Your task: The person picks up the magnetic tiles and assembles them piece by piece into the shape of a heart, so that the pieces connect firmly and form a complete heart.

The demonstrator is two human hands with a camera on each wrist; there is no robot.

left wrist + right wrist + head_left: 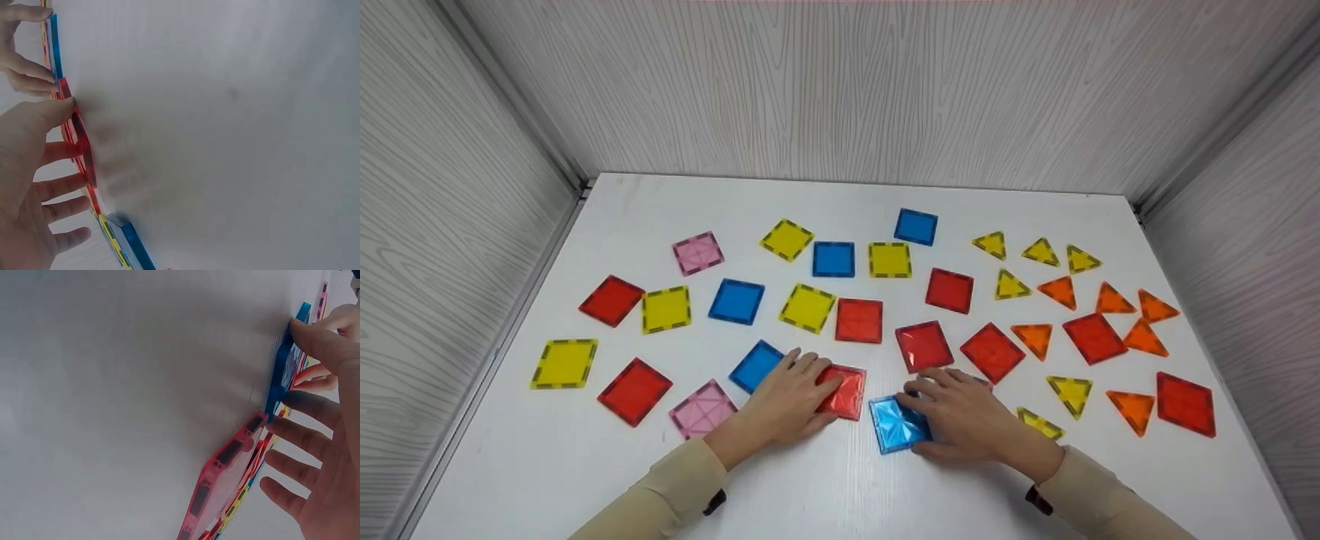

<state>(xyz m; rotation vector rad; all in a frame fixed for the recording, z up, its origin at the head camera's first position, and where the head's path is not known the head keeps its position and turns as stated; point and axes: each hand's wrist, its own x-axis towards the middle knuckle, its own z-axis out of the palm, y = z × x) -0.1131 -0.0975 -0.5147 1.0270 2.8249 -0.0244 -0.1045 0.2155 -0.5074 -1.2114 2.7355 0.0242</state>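
The left hand [786, 395] pinched a red square magnetic tile [847, 391]; the right hand [966, 418], apparently, a blue square [895, 429]; hasty closing risked a magnetic snap askew.

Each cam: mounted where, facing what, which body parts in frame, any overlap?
Head: worn there, facing forward and down over the table; left hand, right hand, sleeves show.
Left wrist: worn there, facing the left hand's red tile; both hands show.
Right wrist: worn there, facing the right hand's blue tile; both hands show.
Shared: that blue tile shows in both wrist views.
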